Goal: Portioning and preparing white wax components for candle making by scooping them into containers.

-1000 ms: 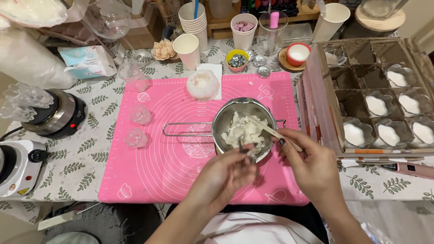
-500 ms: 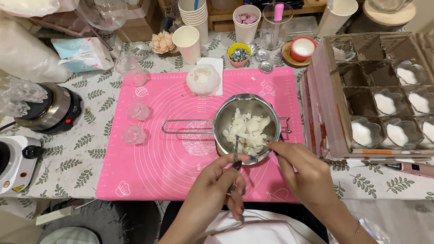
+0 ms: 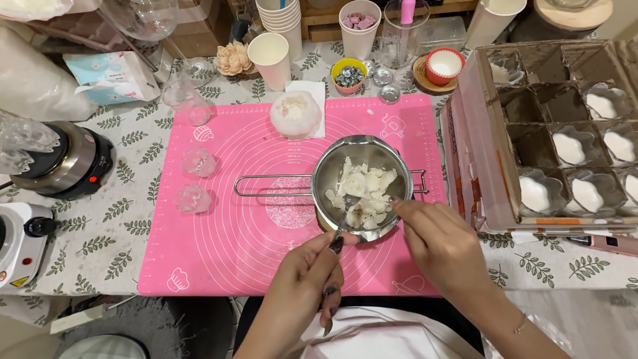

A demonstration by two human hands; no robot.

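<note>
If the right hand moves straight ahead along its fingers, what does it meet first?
Probably the white chunks inside the metal pot: the right hand points up-left over the rim, though its height is unclear.

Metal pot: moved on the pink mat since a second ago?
No. The metal pot sits at the same place on the pink mat, handle pointing left as before.

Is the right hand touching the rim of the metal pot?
Touching. The head view shows the right hand with fingertips resting on the near rim of the metal pot, no gap visible.
</note>
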